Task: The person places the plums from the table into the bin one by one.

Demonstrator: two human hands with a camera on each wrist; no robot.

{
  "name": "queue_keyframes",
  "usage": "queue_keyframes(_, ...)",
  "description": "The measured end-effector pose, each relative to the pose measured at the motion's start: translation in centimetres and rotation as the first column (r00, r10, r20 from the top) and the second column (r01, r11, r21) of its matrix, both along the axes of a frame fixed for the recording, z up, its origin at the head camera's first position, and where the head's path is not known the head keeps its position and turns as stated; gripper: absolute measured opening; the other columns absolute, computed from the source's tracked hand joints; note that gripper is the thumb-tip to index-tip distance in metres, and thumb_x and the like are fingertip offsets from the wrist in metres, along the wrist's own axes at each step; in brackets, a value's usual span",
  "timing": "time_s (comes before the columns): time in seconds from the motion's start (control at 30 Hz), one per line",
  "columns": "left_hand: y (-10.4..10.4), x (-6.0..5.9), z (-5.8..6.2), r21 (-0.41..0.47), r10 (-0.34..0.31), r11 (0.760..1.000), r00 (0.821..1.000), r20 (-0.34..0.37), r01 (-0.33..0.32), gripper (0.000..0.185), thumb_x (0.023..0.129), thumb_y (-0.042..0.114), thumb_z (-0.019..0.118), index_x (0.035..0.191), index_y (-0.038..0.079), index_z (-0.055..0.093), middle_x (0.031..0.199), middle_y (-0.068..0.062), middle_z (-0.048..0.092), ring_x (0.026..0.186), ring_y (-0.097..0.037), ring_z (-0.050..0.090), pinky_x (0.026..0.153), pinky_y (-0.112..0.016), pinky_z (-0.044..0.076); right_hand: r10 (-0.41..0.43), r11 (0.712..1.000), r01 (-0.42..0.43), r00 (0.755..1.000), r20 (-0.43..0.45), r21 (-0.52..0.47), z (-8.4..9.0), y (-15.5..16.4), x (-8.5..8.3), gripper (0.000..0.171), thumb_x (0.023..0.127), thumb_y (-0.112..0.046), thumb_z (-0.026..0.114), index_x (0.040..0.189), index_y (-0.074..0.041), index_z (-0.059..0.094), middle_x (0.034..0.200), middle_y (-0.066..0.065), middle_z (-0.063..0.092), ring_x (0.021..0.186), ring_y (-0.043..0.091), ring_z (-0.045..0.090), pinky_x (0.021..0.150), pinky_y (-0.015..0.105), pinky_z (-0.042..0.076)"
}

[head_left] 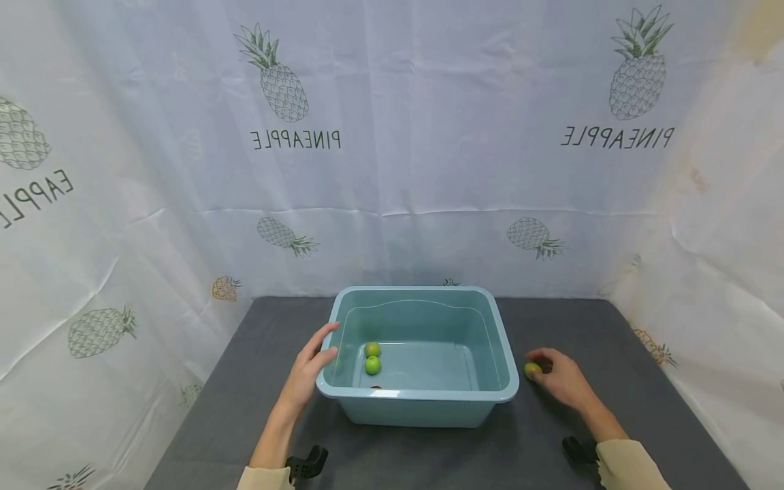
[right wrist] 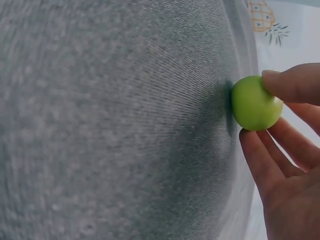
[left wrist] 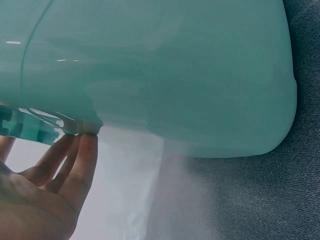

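On the tabletop (head_left: 429,456), which is looking like a dark grey fabric-covered surface, a big teal plastic tub (head_left: 422,401) is sitting dead centre, so the work seems to be about getting small green fruits into it. My read: it's partway along. Two green fruits (head_left: 372,358) are already lying inside the tub near its left wall, touching each other, plus something small and reddish at the front wall that I can't make out. One more green fruit (right wrist: 255,103) is sitting on the tabletop just right of the tub, so at least that one is left to go.

The left hand (head_left: 309,371) is resting with straight fingers against the tub's left rim, steadying it rather than gripping. The right hand (head_left: 560,378) is pinching the loose fruit between thumb and fingertips, with the fruit touching the cloth.

All around, white sheets printed with pineapples are hanging as a backdrop, fairly creased.
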State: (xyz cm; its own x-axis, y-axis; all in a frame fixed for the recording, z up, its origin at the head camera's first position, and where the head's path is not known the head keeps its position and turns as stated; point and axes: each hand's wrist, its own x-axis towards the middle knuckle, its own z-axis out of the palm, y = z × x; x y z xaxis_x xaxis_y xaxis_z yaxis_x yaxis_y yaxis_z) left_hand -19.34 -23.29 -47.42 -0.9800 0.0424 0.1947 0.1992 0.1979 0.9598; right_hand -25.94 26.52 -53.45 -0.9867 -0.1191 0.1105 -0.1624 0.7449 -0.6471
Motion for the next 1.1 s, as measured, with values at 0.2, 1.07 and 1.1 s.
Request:
queue_keyframes(0.2,-0.01,-0.04,-0.06,0.002,-0.005,1.000,1.000,-0.003,0.005,0.047,0.106,0.022,0.050,0.153,0.015,0.045,0.166,-0.014,0.024,0.153,-0.036,0.016,0.115,-0.066,0.017,-0.009,1.000,0.009,1.000,-0.003,0.012,-0.44,0.15,0.07,0.031,0.088,-0.005,0.075,0.116,0.006,0.067,0.111,0.023,0.068,0.099,0.037,0.065,0.085,0.056,0.051)
queue_keyframes(1.07,-0.03,-0.10,0.02,0.002,-0.001,1.000,1.000,0.015,0.001,0.048,0.106,0.022,0.050,0.153,0.016,0.044,0.166,-0.014,0.024,0.153,-0.036,0.019,0.113,-0.065,0.022,-0.037,0.991,0.041,0.999,0.030,-0.128,-0.33,0.02,0.35,0.044,0.090,-0.019,0.078,0.123,0.006,0.065,0.118,0.024,0.067,0.104,0.038,0.067,0.084,0.047,0.056)
queue_keyframes(1.1,-0.04,-0.10,0.02,0.002,0.000,1.000,1.000,0.015,0.000,0.047,0.106,0.022,0.050,0.153,0.016,0.044,0.166,-0.014,0.024,0.153,-0.036,0.019,0.113,-0.064,0.021,-0.040,0.990,0.043,0.999,0.029,-0.134,-0.29,-0.02,0.37,0.044,0.090,-0.019,0.078,0.123,0.006,0.065,0.118,0.024,0.066,0.104,0.038,0.067,0.083,0.046,0.056)
